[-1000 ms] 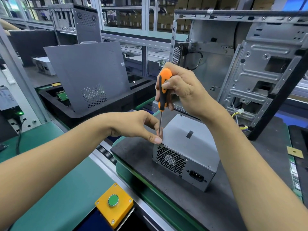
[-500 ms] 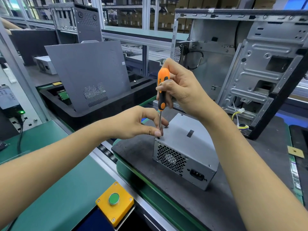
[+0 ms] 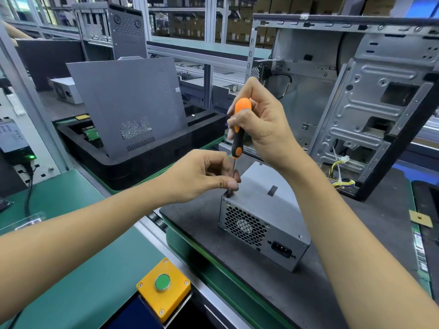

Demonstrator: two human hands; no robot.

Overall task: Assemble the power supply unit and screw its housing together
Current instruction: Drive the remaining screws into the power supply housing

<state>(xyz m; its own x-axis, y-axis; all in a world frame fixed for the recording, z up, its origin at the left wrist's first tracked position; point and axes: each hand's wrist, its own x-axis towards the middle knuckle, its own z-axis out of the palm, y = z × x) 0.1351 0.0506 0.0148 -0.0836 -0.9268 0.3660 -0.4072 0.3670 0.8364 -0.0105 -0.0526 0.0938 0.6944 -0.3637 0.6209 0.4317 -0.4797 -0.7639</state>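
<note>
A silver power supply unit (image 3: 266,207) stands on a dark mat (image 3: 356,245), fan grille and power socket facing me. My right hand (image 3: 261,124) grips the orange and black handle of a screwdriver (image 3: 238,129), held upright. Its thin shaft runs down to the top near-left corner of the unit. My left hand (image 3: 202,174) pinches the shaft just above the tip with thumb and forefinger. The tip and any screw under it are hidden by those fingers.
An open computer case (image 3: 356,103) stands behind the unit, with yellow cables (image 3: 342,181) trailing out. A grey side panel (image 3: 128,105) leans in a black foam tray (image 3: 142,162) at the left. A yellow box with a green button (image 3: 162,283) sits near the front edge.
Both hands and the screwdriver stay at the unit's near-left corner. The left fingers have shifted slightly on the shaft, and the right hand has turned a little on the handle.
</note>
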